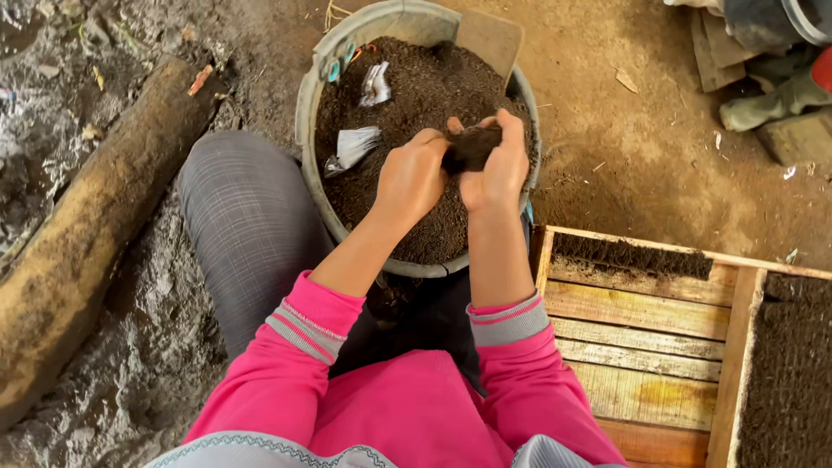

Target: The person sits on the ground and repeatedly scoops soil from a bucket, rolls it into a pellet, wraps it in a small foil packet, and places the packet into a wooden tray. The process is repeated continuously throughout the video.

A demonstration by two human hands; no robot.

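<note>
— Both hands meet over the tub: the right hand [496,169] and the left hand [411,178] are closed together on a dark lump of soil [471,147], fingers wrapped round it from either side.

— Where is that lump, exactly?

— Held just above the soil surface, toward the right side of the grey round tub [305,104]. The tub is filled almost to the rim with dark potting soil [416,95].

— Anything else in the tub?

— Two crumpled silvery-white plastic bags lie on the soil to the left of the hands, one nearer [354,146] and one farther [375,84]. A flat brown board [490,39] leans on the far rim. Some small coloured bits sit at the far left rim; too small to say what they are, maybe clips.

— And around it?

— Pink sleeves with grey striped cuffs [303,325] run back toward the camera, and a knee in grey checked fabric [243,225] sits left of the tub. A wooden tray of slats [641,347] lies near right, with a row of dark filled soil [633,256] along its far edge and more at its right end. A thick log [78,251] lies on wet ground at left. Far right, a green rubber boot [771,100] stands on the dirt floor.
</note>
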